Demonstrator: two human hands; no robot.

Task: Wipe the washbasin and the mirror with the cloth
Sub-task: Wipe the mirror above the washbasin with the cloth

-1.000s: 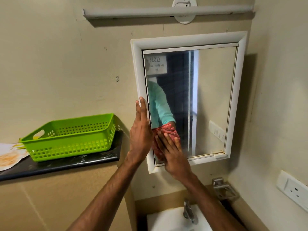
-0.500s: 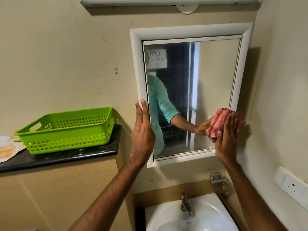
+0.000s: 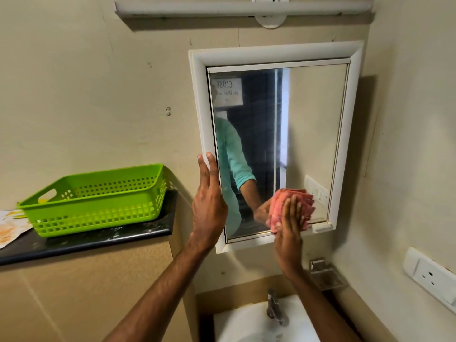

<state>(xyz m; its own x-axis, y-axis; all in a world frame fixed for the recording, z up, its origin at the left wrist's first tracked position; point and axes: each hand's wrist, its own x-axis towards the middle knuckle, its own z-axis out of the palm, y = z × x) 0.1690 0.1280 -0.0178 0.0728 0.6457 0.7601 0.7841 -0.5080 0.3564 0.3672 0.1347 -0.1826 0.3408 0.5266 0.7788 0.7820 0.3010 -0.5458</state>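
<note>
Beige wall (image 3: 86, 95); right hand (image 3: 290, 233) flat, pressing cloth (image 3: 278, 206) on mirror (image 3: 315, 119) lower right; left hand (image 3: 208, 208) flat on frame (image 3: 271, 51).

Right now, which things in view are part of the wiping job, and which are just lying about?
In the job: cloth, pressed on the mirror by the right hand; left hand flat on the mirror's frame; washbasin below.

Lying about: green basket and paper on the dark shelf; wall socket; soap holder; light tube.

reversed "CLOSE" sign (image 3: 227, 91), refl. in mirror (image 3: 315, 132)
</note>
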